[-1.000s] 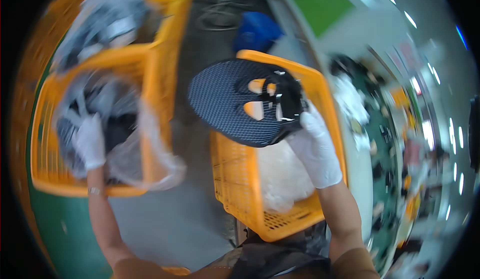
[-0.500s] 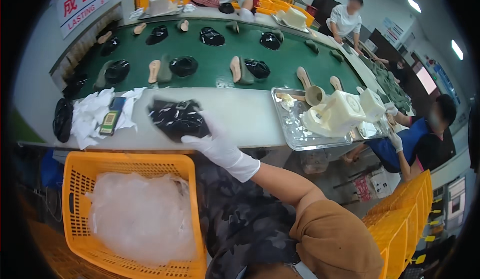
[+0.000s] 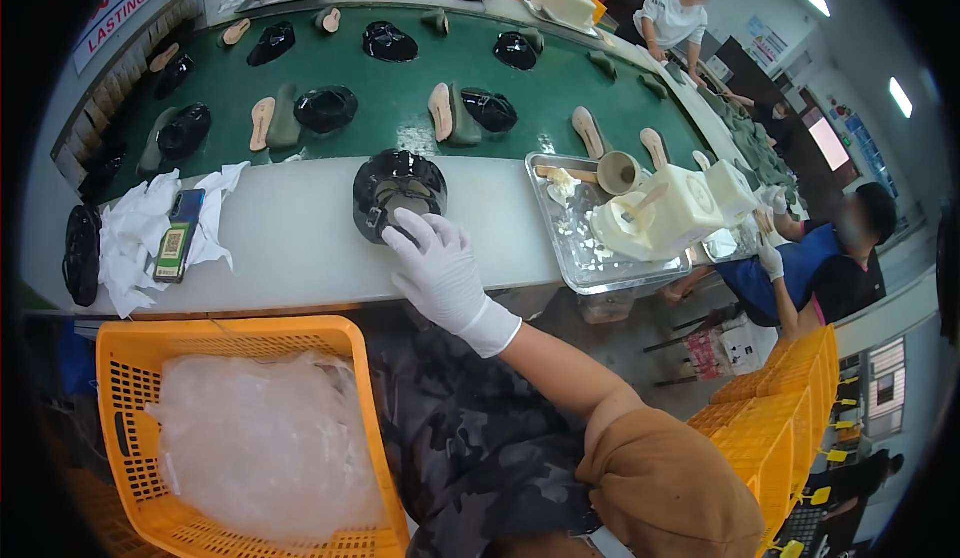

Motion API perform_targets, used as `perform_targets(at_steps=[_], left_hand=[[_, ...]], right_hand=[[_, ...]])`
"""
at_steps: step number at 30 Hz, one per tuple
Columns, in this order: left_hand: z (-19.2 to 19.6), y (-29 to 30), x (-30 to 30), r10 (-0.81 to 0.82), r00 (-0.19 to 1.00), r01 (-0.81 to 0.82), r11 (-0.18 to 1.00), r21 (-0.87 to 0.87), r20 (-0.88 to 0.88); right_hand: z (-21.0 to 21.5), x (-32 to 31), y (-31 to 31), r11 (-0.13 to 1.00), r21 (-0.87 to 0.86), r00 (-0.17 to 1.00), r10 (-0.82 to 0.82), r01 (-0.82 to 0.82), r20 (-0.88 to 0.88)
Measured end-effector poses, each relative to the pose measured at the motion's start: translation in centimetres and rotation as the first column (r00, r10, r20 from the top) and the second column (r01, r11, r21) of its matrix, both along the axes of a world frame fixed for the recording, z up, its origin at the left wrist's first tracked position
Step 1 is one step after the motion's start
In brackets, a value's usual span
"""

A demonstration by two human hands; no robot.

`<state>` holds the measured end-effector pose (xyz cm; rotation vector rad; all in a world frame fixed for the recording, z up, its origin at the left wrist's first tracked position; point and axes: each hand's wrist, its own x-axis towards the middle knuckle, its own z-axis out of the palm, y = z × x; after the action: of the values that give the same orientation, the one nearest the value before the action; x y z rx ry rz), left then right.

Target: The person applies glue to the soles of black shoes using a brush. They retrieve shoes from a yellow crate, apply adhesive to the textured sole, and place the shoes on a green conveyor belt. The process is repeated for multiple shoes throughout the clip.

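With my right hand (image 3: pixel 440 270) resting flat and fingers spread on the black shoe upper (image 3: pixel 399 193) at the white surface (image 3: pixel 300 238) edge, left hand unseen, I'd settle it gently before lifting away.

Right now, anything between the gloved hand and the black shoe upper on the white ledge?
Nothing visible. The right hand in a white glove already rests its fingertips on the black shoe upper on the white ledge.
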<state>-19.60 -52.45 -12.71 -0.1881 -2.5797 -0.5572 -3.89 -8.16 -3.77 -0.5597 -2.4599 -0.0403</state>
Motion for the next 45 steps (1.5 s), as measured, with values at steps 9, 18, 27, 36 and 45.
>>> perform_targets(at_steps=[9,18,27,36,45], left_hand=[[-0.6,-0.4,-1.2,0.013,1.000,-0.013,1.000,0.024,0.014],[-1.2,-1.4,-1.1,0.038,0.999,-0.039,0.998,0.058,0.021],[-1.2,-2.5,-0.7,0.075,0.997,-0.075,0.995,0.070,0.003],[-0.1,-6.4,0.7,0.197,0.980,-0.194,0.979,0.057,-0.036],[2.8,-12.4,3.9,0.389,0.917,-0.388,0.921,0.025,-0.089]], right_hand=[[-2.1,-0.1,1.7,1.000,-0.022,0.980,0.013,-0.018,-0.201],[-3.9,1.2,3.1,0.964,-0.261,0.963,-0.117,0.051,-0.243],[-4.2,1.2,3.2,0.970,-0.238,0.970,-0.095,0.041,-0.222],[-4.2,1.4,3.7,0.971,-0.240,0.964,-0.052,-0.013,-0.260],[-4.6,1.4,3.9,0.947,-0.318,0.955,-0.049,-0.048,-0.291]])
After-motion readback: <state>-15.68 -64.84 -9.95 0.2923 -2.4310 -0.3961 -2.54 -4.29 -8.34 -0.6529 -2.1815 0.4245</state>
